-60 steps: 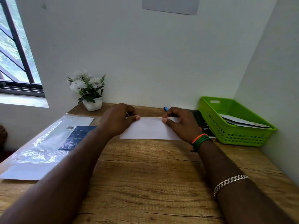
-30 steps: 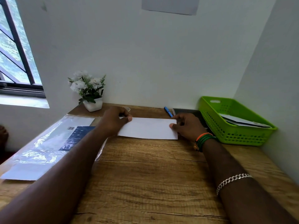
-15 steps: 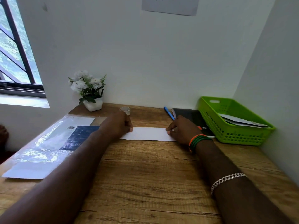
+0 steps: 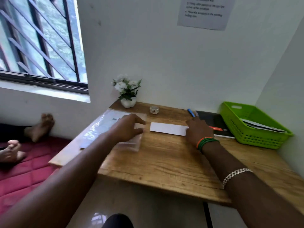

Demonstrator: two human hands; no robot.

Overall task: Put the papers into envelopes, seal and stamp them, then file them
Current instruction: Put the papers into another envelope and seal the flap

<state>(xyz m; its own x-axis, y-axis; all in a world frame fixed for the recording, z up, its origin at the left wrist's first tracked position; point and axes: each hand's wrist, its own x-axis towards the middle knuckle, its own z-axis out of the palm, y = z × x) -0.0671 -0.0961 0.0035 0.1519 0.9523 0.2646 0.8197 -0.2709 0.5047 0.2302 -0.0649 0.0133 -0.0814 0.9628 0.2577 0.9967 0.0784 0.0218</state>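
The folded paper (image 4: 168, 128) lies flat on the tabletop (image 4: 164, 162), the right hand (image 4: 196, 129) rests on its right end, and the left hand (image 4: 130, 129), fingers loose, reaches left to the plastic pack (image 4: 105, 127), probably for an envelope to fill next.

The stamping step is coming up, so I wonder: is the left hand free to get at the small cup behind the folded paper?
Probably yes. The left hand rests on the plastic packet, holding nothing, and bare desk lies between it and the small cup.
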